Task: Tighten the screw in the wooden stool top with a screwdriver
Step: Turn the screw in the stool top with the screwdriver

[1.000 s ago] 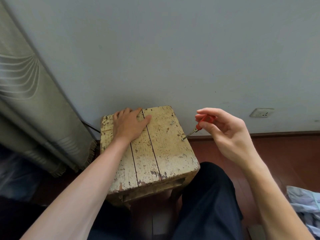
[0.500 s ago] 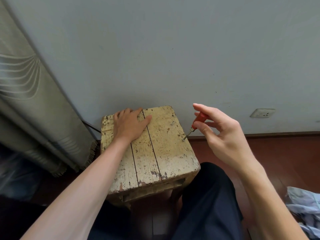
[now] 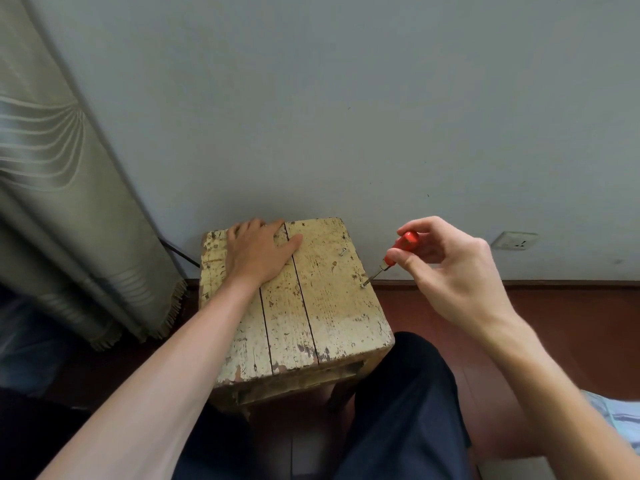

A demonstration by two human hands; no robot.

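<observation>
**Screwdriver on the screw**

Curled fingertips (image 3: 398, 256) of the right hand (image 3: 460, 275) pinch the red screwdriver (image 3: 404, 244), its tilted tip on the screw (image 3: 363, 285) at the right edge of the stool top (image 3: 332, 306). The left hand (image 3: 258, 252) lies flat, fingers straight, on its far-left planks.

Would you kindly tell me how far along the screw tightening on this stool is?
Set up: the left hand lies flat on the wooden stool top, and the screwdriver tip meets the screw near the right edge. In hand: the right hand pinches the red handle. Left: the screw's depth is too small to judge, so tightening is probably unfinished; another screw shows farther back.
</observation>
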